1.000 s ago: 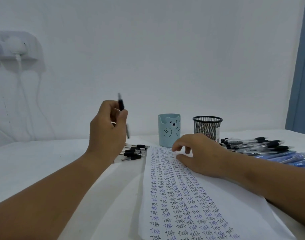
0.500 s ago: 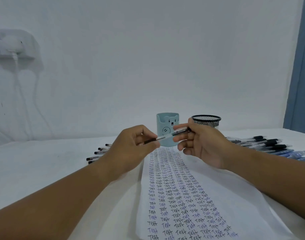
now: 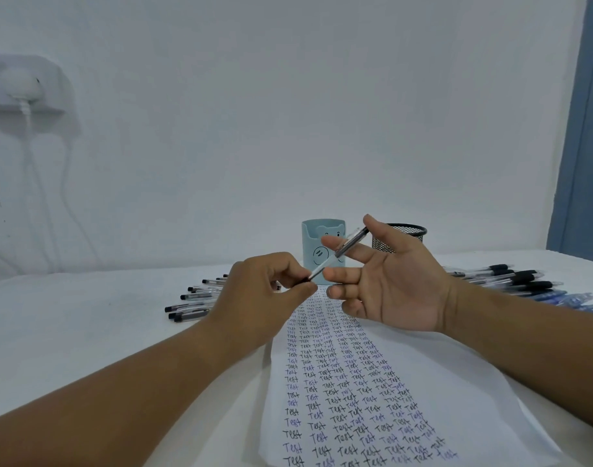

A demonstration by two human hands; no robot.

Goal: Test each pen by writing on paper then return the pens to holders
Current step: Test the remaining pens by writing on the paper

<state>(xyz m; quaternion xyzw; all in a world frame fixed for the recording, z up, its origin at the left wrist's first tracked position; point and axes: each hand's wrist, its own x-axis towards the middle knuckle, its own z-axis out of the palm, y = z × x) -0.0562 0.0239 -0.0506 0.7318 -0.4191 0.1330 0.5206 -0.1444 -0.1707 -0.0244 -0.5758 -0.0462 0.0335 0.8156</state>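
1. The left hand (image 3: pixel 265 291) is raised above the white table (image 3: pixel 86 332), fingers curled, pinching the lower, dark end of a clear-barrelled pen (image 3: pixel 342 252) between thumb and fingertips.
2. The right hand (image 3: pixel 399 281) is raised just right of the left hand, palm turned toward the camera. Its thumb and index finger pinch the upper part of the same pen; the other fingers are spread and nearly straight.
3. The pen slants from lower left to upper right between the two hands, held clear of the table and above the far end of the paper.
4. The sheet of paper (image 3: pixel 473 399) lies on the table in the near centre, running away from the camera. Columns of the handwritten word "Test" in black and blue ink cover its left and middle portions.
5. A light blue pen holder (image 3: pixel 310 244) with a bear face stands at the far end of the paper, partly hidden behind the pen and fingers.
6. A black mesh pen holder (image 3: pixel 409 232) stands just right of the blue one, partly hidden behind the right hand.
7. A group of clear pens with black caps (image 3: pixel 190 299) lies on the table left of the paper, behind the left hand.
8. A second group of pens (image 3: pixel 510 281), black-gripped ones farther and blue ones nearer, lies on the table at the right, beyond the right forearm.
9. A white wall (image 3: pixel 288 112) backs the table; a white wall fitting with a cable (image 3: pixel 25 89) is at far left, and a blue curtain (image 3: pixel 581 129) is at the right edge.
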